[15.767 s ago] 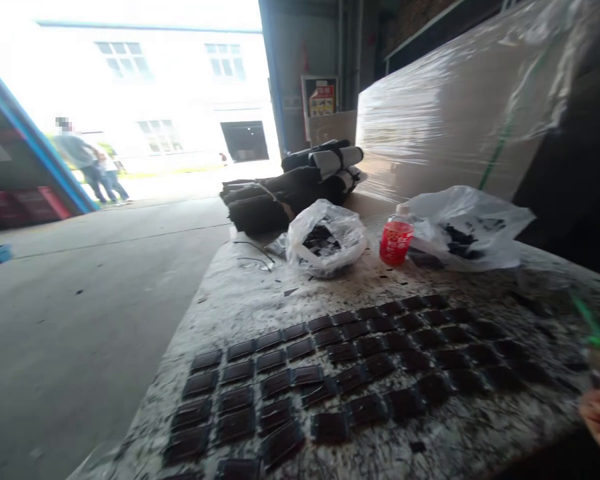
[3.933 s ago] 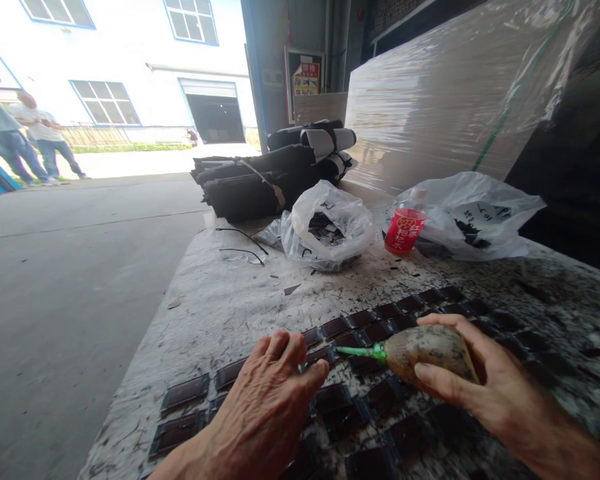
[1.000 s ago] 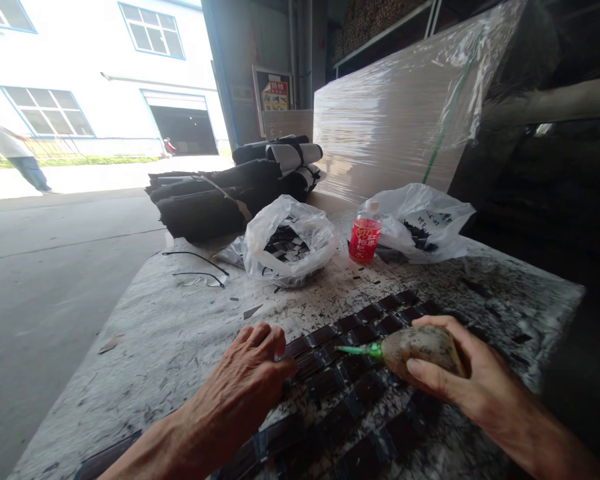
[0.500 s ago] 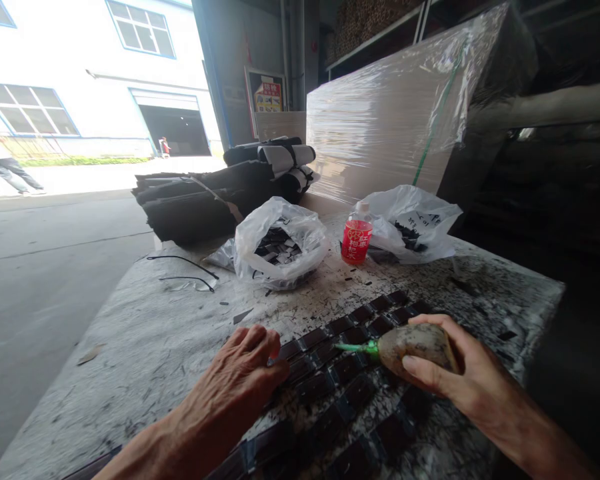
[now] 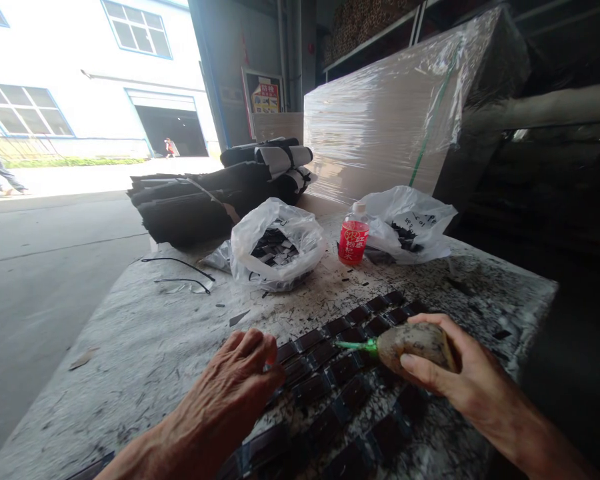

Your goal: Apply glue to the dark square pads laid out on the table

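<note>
My right hand (image 5: 460,373) is wrapped around a grimy, tan glue bottle (image 5: 414,348) with a green nozzle. The nozzle points left, over rows of small dark rectangular pieces (image 5: 347,369) laid out on the table. Near the left end of these rows is my left hand (image 5: 233,377), with its fingers curled together and the thumb against them. Whatever those fingertips may hold is hidden. Some dark pieces at the bottom are blurred and in shadow.
A white plastic bag (image 5: 245,260) of small dark pieces stands behind the rows. Beside it are a red-labelled bottle (image 5: 353,241) and a second plastic bag (image 5: 433,213). Glasses-like dark wires (image 5: 180,261) lie at left. Rolled black sheets (image 5: 195,207) and a wrapped stack (image 5: 375,140) stand behind.
The view has shifted slightly. Both hands keep nearly the same pose, with the glue bottle still in my right hand. People outside in the background have moved a little.
</note>
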Available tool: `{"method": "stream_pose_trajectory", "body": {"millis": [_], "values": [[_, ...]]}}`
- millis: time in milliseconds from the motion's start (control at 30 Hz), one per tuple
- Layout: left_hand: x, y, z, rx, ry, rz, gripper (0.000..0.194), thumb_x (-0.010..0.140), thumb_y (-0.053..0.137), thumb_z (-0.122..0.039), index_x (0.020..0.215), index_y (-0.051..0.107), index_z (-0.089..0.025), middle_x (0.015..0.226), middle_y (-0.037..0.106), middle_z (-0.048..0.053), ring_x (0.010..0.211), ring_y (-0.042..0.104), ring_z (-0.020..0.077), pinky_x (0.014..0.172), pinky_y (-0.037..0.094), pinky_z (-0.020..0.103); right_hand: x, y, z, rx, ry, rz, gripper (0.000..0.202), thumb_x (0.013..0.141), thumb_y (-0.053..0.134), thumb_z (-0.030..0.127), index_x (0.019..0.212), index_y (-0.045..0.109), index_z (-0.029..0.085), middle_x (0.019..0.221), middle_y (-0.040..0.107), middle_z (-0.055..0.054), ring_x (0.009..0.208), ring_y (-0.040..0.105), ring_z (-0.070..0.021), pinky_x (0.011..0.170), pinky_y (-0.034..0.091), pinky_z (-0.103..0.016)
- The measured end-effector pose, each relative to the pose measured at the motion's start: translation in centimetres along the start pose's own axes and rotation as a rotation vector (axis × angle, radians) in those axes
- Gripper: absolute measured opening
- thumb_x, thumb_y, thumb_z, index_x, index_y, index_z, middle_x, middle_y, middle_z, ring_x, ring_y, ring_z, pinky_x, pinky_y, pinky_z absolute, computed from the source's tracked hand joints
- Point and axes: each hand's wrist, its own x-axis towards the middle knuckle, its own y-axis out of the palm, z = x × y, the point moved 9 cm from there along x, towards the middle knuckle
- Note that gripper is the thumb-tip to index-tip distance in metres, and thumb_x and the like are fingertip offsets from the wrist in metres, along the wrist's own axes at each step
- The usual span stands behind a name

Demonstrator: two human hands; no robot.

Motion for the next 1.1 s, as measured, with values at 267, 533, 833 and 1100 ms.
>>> {"method": "stream_pose_trajectory", "body": {"millis": [267, 533, 833, 1100], "values": [[-0.2, -0.5, -0.3, -0.065, -0.021, -0.021, 0.018, 0.088, 0.045, -0.011, 0.082, 0.054, -0.026, 0.092, 0.054, -0.002, 0.083, 0.043, 0.0204, 0.082, 0.029, 0.037, 0.2, -0.6, -0.2, 0.021, -0.007, -0.019, 0.050, 0.068, 0.062, 0.051, 0.108, 0.043, 0.026, 0.085, 0.061, 0.000, 0.078, 0.057, -0.0202, 0.069, 0.045, -0.030], [0.2, -1.2, -0.7, -0.101, -0.009, -0.064, 0.019, 0.084, 0.051, -0.011, 0.078, 0.055, -0.028, 0.086, 0.055, -0.005, 0.080, 0.043, 0.0199, 0.078, 0.028, 0.036, 0.2, -0.8, -0.7, 0.012, -0.002, -0.019, 0.050, 0.069, 0.062, 0.051, 0.108, 0.043, 0.026, 0.085, 0.060, 0.001, 0.078, 0.056, -0.0192, 0.070, 0.043, -0.030], [0.0, -1.7, -1.5, -0.085, -0.033, -0.049, 0.014, 0.087, 0.048, -0.020, 0.079, 0.055, -0.029, 0.084, 0.054, -0.005, 0.077, 0.043, 0.0200, 0.074, 0.027, 0.037, 0.3, -0.9, -0.8, 0.018, -0.019, -0.038, 0.049, 0.070, 0.061, 0.052, 0.108, 0.043, 0.028, 0.087, 0.060, 0.001, 0.080, 0.056, -0.0195, 0.072, 0.043, -0.031], [0.2, -2.1, -1.7, -0.055, -0.021, -0.110, 0.024, 0.093, 0.036, -0.028, 0.074, 0.052, -0.028, 0.078, 0.054, -0.004, 0.071, 0.044, 0.0207, 0.068, 0.028, 0.038, 0.4, -0.9, -0.6, -0.001, -0.015, -0.031, 0.048, 0.070, 0.061, 0.050, 0.107, 0.043, 0.027, 0.085, 0.059, 0.001, 0.077, 0.055, -0.0194, 0.071, 0.043, -0.031]]}}
